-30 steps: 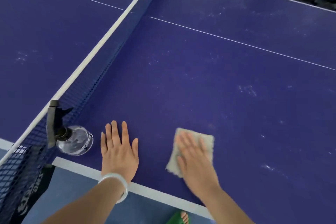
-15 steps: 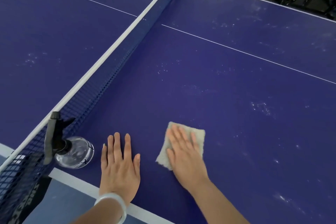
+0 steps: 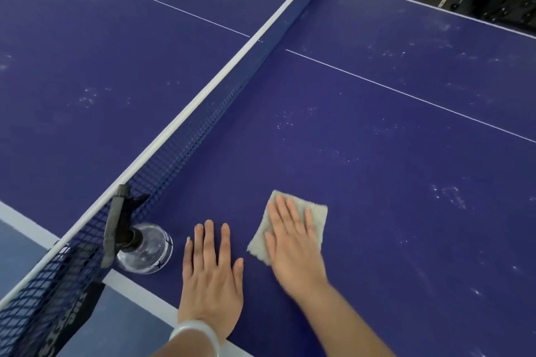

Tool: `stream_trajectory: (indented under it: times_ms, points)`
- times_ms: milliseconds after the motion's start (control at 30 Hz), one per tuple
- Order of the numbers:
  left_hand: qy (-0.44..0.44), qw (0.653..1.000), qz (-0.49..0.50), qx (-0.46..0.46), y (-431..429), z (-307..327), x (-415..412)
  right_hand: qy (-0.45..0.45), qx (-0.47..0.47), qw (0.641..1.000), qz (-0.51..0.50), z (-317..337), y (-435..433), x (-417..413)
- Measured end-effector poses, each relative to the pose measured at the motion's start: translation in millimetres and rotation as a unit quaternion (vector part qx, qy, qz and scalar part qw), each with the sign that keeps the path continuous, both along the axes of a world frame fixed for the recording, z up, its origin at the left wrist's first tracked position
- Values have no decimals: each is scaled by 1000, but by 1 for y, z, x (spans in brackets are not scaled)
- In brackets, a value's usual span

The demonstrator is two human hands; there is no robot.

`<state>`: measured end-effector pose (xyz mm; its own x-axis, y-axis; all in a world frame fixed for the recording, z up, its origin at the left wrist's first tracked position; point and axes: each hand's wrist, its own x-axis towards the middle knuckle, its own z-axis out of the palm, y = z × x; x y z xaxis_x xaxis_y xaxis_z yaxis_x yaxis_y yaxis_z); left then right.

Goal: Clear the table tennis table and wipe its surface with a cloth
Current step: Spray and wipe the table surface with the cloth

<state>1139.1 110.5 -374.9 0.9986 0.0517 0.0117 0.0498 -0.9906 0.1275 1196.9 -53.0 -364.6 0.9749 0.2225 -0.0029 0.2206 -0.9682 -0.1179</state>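
**Cloth [image 3: 316, 214] flat under the right hand [image 3: 293, 252], out to the right of the spray bottle [image 3: 145, 253]**

Most of the cloth is covered by the palm. Only its far right corner and its scalloped near-left edge show. The right hand is slightly smeared, so its fingertips are soft in outline. Both forearms are cut off at the lower edge of the picture. White lettering on the dark strap below the bottle is partly cut off and cannot be read. The gear beyond the far edge of the bench [image 3: 391, 171] is too dark to make out.

The right hand's fingers [image 3: 285, 211] lie straight and slightly spread, pressing the cloth flat onto the blue surface. The left hand [image 3: 211, 278], with a pale bangle [image 3: 194, 333] at its wrist, rests palm down between the bottle and the cloth. Its fingers [image 3: 209, 240] are straight and close together on bare bench, touching neither.

The cloth is a small, pale grey-beige piece with a nubbly texture, folded roughly square. The clear bottle with a dark trigger head stands against the net [image 3: 185, 148]. Pale specks dot the surface right of the bottle, past the cloth.
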Motion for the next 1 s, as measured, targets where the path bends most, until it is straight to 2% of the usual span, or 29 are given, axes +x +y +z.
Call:
stream_trajectory:
  times_ms: [67, 167, 200, 267, 367, 500, 633, 733, 800, 867, 1000]
  points:
    - [0, 1000, 3, -1, -1, 0, 0, 41, -12, 997, -65, 1, -35, 30]
    - [0, 1000, 1, -3, 0, 0, -1, 47, 5, 960, -276, 1, -95, 18]
    - [0, 1000, 1, -4, 0, 0, 0, 43, 7, 948, -314, 0, -104, 1]
    - [-2, 1000, 1, -8, 0, 0, 0, 16, -1, 945, -328, -4, -96, -35]
    - [3, 1000, 0, -12, 0, 1, -1, 0, 20, 966, -258, -7, -52, -49]
    - [10, 1000, 3, -7, -1, 2, 0, 19, 3, 994, -110, -3, 8, 7]
    - [20, 1000, 10, 1, -1, 3, 1, 58, -2, 998, 8, 1, 40, 79]
    - [17, 1000, 10, 5, -1, 2, 1, 71, -14, 996, 43, 8, 23, 119]
    - [10, 1000, 8, 6, 0, 1, 1, 80, 2, 997, -4, 9, -10, 130]
    - [7, 1000, 4, 8, 0, 0, 0, 76, 20, 991, -106, 8, -56, 125]
    - [4, 1000, 5, 9, -1, 1, 0, 69, 19, 950, -304, 9, -116, 72]
